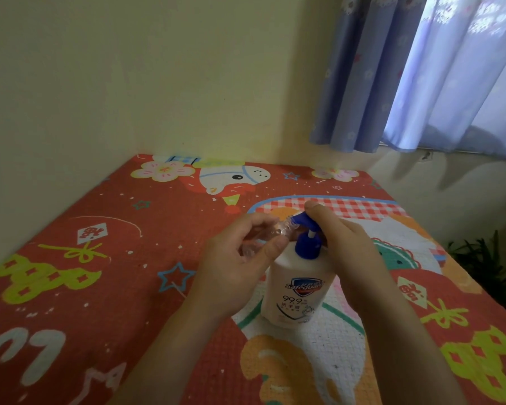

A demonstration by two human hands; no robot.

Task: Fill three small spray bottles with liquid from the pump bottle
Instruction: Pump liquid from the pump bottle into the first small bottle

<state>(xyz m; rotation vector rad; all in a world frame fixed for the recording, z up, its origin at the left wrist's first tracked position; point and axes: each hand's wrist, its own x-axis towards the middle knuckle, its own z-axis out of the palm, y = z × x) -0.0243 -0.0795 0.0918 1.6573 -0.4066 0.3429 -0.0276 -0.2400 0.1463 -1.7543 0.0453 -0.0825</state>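
A white pump bottle point(297, 290) with a blue pump head point(306, 229) stands upright on the patterned table cover, near the middle. My left hand point(240, 264) grips a small clear spray bottle point(263, 236), tilted, with its open neck against the pump's nozzle. My right hand point(345, 244) rests on top of the pump head, fingers curled over it. The other small spray bottles are not in view.
The table point(85, 287) carries a red cartoon-printed cover and sits in a corner against a cream wall. A blue curtain point(421, 77) hangs at the upper right. A green plant point(491, 258) shows past the table's right edge.
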